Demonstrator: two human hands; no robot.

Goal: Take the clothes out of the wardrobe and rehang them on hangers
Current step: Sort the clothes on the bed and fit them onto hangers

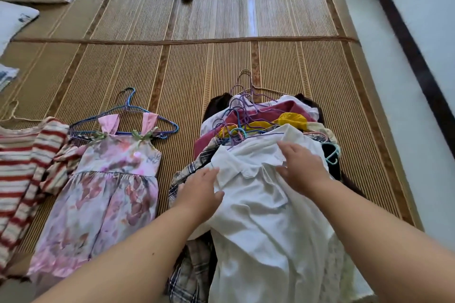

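1. Head view, and the left hand (200, 192) lies flat with loose fingers on the shoulder edge of the white shirt (258, 229).
2. The right hand (301, 168) spreads wide on the collar, pinching nothing.
3. Under both palms the shirt tops the pile of clothes (270, 112), with tangled hangers (236, 130) just past the fingertips.
4. Left of the left hand a floral dress (110, 179) lies on the woven mat (197, 69), and a striped top (19, 167) lies farther out.

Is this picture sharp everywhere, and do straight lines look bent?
Head view: soft, even daylight, no hard shadows; the white collared shirt is bright and loses fold detail; the red-and-cream striped top at the left edge is blurred; the woven straw mat shows fanning stripes and a slightly bowed seam, a wide-angle effect.
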